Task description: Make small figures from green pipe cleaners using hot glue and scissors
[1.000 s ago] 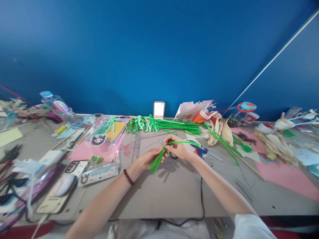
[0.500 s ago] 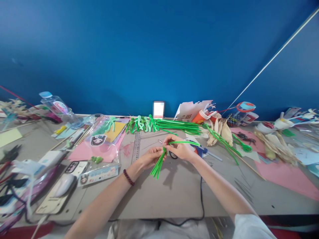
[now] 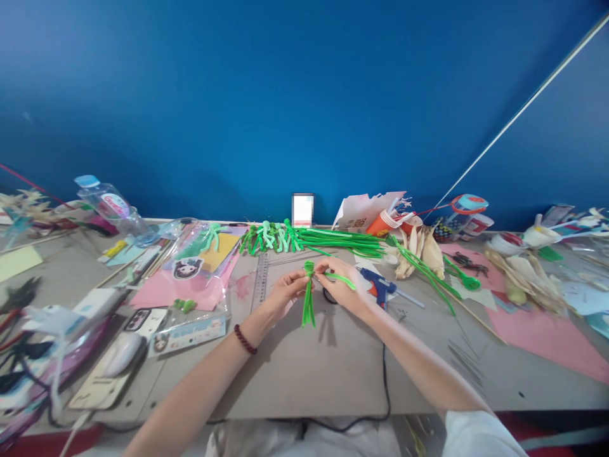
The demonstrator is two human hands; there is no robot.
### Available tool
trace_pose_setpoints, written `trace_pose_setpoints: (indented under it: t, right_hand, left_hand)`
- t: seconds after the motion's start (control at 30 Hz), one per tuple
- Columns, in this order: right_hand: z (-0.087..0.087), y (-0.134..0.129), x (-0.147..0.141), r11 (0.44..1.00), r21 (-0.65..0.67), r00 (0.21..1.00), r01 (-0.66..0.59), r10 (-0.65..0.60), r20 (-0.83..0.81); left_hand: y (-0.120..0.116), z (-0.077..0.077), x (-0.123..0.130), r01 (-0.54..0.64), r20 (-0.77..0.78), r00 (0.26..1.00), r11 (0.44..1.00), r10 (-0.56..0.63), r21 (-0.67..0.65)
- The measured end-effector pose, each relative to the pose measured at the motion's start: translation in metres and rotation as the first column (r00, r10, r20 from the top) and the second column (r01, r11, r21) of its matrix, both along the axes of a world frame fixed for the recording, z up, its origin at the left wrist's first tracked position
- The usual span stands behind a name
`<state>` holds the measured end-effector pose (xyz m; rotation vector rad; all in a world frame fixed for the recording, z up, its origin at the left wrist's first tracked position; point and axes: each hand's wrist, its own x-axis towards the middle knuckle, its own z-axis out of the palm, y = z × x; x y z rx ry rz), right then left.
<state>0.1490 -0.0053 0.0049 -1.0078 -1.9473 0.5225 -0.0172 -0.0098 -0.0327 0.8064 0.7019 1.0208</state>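
Between my hands hangs a green pipe cleaner figure [image 3: 308,306], its rounded head upright and several strands dangling below. My left hand [image 3: 288,289] pinches it at the neck from the left. My right hand [image 3: 340,284] is closed at the same spot on the right, gripping a loose green pipe cleaner [image 3: 343,278] whose free end sticks out over the back of the hand. Exactly where that strand meets the neck is hidden by the fingers. Beyond my hands lie a row of finished-looking green figures [image 3: 269,236] and a bundle of straight green pipe cleaners [image 3: 345,241].
A blue glue gun [image 3: 378,285] lies just right of my right hand, its black cable running to the table's front edge. A ruler [image 3: 261,279] and pink paper [image 3: 162,289] are on the left. Corn husks [image 3: 431,254] and orange paper cups [image 3: 380,223] stand at the back right.
The figure has turned from slanting to hanging upright, and its head now shows above my fingers. My right hand has shifted slightly lower, and the loose strand's visible end is shorter and points downward.
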Motion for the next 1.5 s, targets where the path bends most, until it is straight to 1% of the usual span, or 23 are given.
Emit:
trace_pose_setpoints:
  t: [0.1,0.2,0.37,0.47,0.63,0.77,0.9,0.97,1.07,1.13,1.2,1.23,1.27,1.3,1.33,1.4,1.43,1.47,1.5]
  right_hand:
    - [-0.009,0.002,-0.002,1.000,-0.027,0.999,-0.007,0.006,-0.050]
    - [-0.015,0.002,-0.004,0.998,-0.062,0.996,-0.017,0.011,-0.086]
    - [-0.023,0.000,-0.008,0.986,-0.167,0.984,0.004,-0.033,-0.174]
    - [-0.028,-0.002,-0.011,0.985,-0.171,0.982,-0.004,-0.028,-0.186]
    - [-0.033,-0.008,-0.014,0.994,-0.103,0.995,-0.034,0.024,-0.099]
    - [-0.029,-0.011,-0.012,0.993,-0.086,0.997,-0.076,0.074,-0.036]
    - [-0.022,-0.010,-0.010,0.991,-0.092,0.995,-0.100,0.098,-0.030]
    - [-0.020,-0.007,-0.009,0.993,-0.090,0.996,-0.079,0.076,-0.042]
    - [-0.019,-0.002,-0.007,0.995,-0.095,0.997,-0.029,0.022,-0.080]
    - [-0.019,0.002,-0.006,0.995,-0.095,0.992,-0.001,-0.010,-0.123]
    - [-0.018,0.006,-0.005,0.995,-0.103,0.986,0.017,-0.033,-0.160]
    - [-0.018,0.008,-0.004,0.993,-0.115,0.984,0.020,-0.040,-0.175]
    - [-0.017,0.009,-0.004,0.991,-0.134,0.981,0.020,-0.046,-0.191]
    - [-0.016,0.010,-0.004,0.987,-0.158,0.977,0.015,-0.049,-0.209]
    - [-0.016,0.011,-0.004,0.982,-0.188,0.972,0.008,-0.052,-0.231]
    - [-0.016,0.012,-0.003,0.969,-0.246,0.958,-0.007,-0.064,-0.281]
    - [-0.016,0.013,-0.003,0.963,-0.270,0.950,-0.014,-0.071,-0.305]
    - [-0.017,0.013,-0.003,0.958,-0.288,0.943,-0.020,-0.078,-0.324]
    - [-0.018,0.014,-0.002,0.955,-0.296,0.937,-0.023,-0.082,-0.338]
  left_hand:
    - [0.001,0.002,0.001,-0.091,-0.003,0.996,0.996,0.091,0.000]
    - [0.002,0.001,0.001,-0.157,-0.010,0.987,0.988,0.157,0.003]
    - [0.005,-0.004,0.000,-0.273,-0.071,0.959,0.962,0.273,0.017]
    - [0.006,-0.007,-0.001,-0.338,-0.126,0.930,0.939,0.344,0.072]
    - [0.006,-0.011,0.000,-0.420,-0.201,0.863,0.880,0.462,0.221]
    - [0.005,-0.012,-0.001,-0.438,-0.228,0.819,0.831,0.526,0.343]
    - [0.004,-0.012,-0.003,-0.464,-0.285,0.748,0.779,0.600,0.421]
    - [0.004,-0.013,-0.004,-0.458,-0.282,0.753,0.780,0.595,0.426]
    - [0.004,-0.012,-0.005,-0.426,-0.294,0.775,0.806,0.559,0.411]
    - [0.006,-0.011,-0.007,-0.422,-0.347,0.737,0.796,0.580,0.435]
    - [0.009,-0.009,-0.010,-0.422,-0.391,0.670,0.757,0.631,0.499]
    - [0.011,-0.008,-0.011,-0.420,-0.394,0.650,0.739,0.650,0.526]
    - [0.012,-0.006,-0.012,-0.417,-0.388,0.653,0.737,0.650,0.532]
    - [0.013,-0.005,-0.013,-0.409,-0.376,0.688,0.759,0.621,0.507]
    - [0.014,-0.004,-0.014,-0.385,-0.358,0.748,0.805,0.559,0.452]
    - [0.015,-0.003,-0.014,-0.297,-0.297,0.871,0.901,0.391,0.315]
    - [0.015,-0.002,-0.014,-0.251,-0.266,0.909,0.931,0.320,0.264]
    - [0.014,-0.002,-0.014,-0.219,-0.243,0.930,0.947,0.275,0.234]
    - [0.014,-0.002,-0.014,-0.203,-0.225,0.941,0.953,0.254,0.224]
